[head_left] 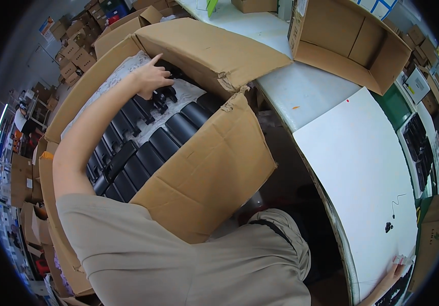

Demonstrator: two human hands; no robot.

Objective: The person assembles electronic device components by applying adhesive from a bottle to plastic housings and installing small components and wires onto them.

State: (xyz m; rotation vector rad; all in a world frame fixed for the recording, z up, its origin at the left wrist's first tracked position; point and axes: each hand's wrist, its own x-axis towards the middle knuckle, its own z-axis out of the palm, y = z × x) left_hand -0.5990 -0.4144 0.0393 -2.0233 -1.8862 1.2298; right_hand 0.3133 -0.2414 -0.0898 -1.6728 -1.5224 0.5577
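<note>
My left hand (150,79) reaches over a large open cardboard box (214,173), index finger stretched out and the other fingers slightly bent. Nothing shows in its grasp. Just below it stand small black plastic pieces with forked ends (164,98). Rows of long black plastic housings (150,158) fill the box, with white bubble sheeting (186,94) between and beside them. At the lower right, my right hand (397,268) is at the white table, fingers closed round a small whitish, see-through thing too small to name.
The white-topped table (352,153) carries a small black piece (389,227) with a thin wire. An empty cardboard box (352,41) lies on its side at the far end. More black parts (418,148) lie beyond the table. Stacked cartons (76,56) stand far left.
</note>
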